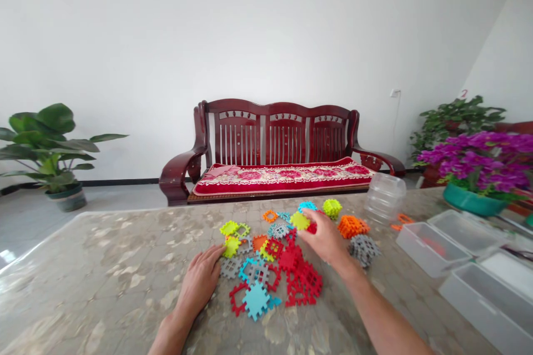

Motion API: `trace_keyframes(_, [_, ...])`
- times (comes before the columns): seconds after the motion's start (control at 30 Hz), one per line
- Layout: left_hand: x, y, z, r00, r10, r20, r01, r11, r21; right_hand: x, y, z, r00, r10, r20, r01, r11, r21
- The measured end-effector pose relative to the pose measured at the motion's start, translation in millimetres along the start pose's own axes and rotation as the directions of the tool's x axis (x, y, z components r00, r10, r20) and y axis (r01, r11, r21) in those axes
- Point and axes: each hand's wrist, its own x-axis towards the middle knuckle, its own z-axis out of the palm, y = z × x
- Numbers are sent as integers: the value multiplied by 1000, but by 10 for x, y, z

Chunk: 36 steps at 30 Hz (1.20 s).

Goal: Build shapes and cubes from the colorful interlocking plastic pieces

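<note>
The right hand (322, 236) pinches a yellow-green toothed plastic square (300, 221). The left hand (202, 276) lies open, touching a similar yellow-green piece (231, 247)

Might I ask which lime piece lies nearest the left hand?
The solid lime piece at the left hand; others are farther off, one in the right hand.

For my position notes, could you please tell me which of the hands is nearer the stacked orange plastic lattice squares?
Right: the right hand is immediately left of the stacked orange plastic lattice squares, while the left hand is much farther left.
</note>
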Motion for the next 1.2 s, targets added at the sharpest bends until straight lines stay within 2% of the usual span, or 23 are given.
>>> trace_keyframes(0.03, [0, -7, 5, 1000, 5, 0, -5, 1000, 1, 134, 122, -110, 998, 8, -56, -9, 1000, -3])
trace_keyframes(0.1, [1, -15, 12, 1000, 12, 6, -12, 1000, 4, 405, 415, -304, 983, 95, -156, -106, 992, -63])
trace_keyframes(0.2, [6, -16, 18, 1000, 13, 10, -13, 1000, 9, 705, 847, -460, 931, 321, -175, -356, 905, -233])
trace_keyframes(0.27, [8, -16, 20, 1000, 11, 13, -11, 1000, 11, 797, 1047, -469, 911, 376, -171, -411, 866, -285])
trace_keyframes(0.43, [10, -28, 20, 1000, 16, 9, -16, 1000, 5, 839, 1227, -378, 901, 394, -180, -433, 831, -350])
trace_keyframes(0.7, [9, -29, 9, 1000, 11, 15, -11, 1000, 3, 865, 1223, -390, 912, 349, -217, -408, 833, -375])
trace_keyframes(0.77, [6, -9, -4, 1000, 6, 28, -6, 1000, 6, 833, 1106, -367, 926, 292, -240, -355, 890, -286])
trace_keyframes(0.87, [2, 36, -39, 999, -16, 41, 16, 1000, 14, 699, 772, -218, 968, 132, -212, -144, 989, -42])
trace_keyframes(0.9, [2, 52, -52, 999, -26, 44, 25, 1000, 17, 629, 629, -137, 983, 79, -166, -75, 997, 30])
trace_keyframes(0.97, [1, 79, -79, 998, -38, 52, 37, 999, 20, 464, 329, 61, 999, -42, 18, 39, 991, 131])
trace_keyframes(1.07, [0, 101, -109, 998, -34, 61, 33, 999, 14, 226, -54, 377, 942, -168, 291, 149, 985, 86])
trace_keyframes(1.2, [-6, 111, -125, 997, -35, 72, 34, 999, 4, 85, -334, 670, 819, -292, 494, 360, 932, -45])
